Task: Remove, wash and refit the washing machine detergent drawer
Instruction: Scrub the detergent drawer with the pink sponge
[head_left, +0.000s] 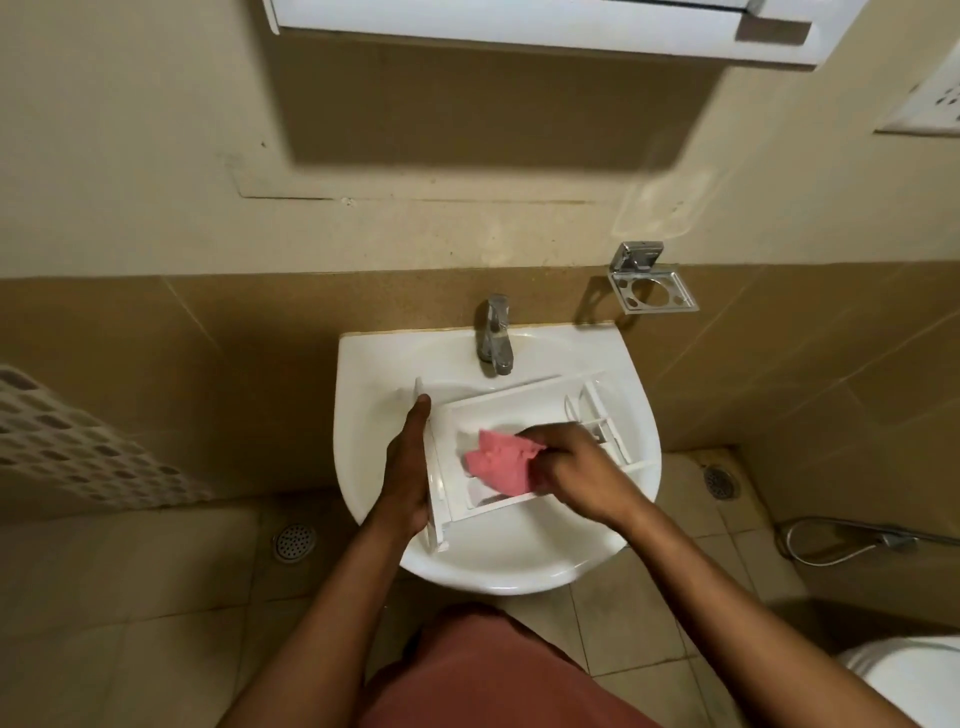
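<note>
Fingers (551, 435) pinch pink cloth (496, 464) inside drawer (519, 404) above sink (366, 364).

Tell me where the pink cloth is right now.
In the head view, the pink cloth lies near the centre, inside the white detergent drawer over the sink, gripped by the right hand.

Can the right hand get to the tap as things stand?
Probably yes: the tap stands just beyond the drawer with open space above, though the right hand grips the pink cloth and is not free.
</note>
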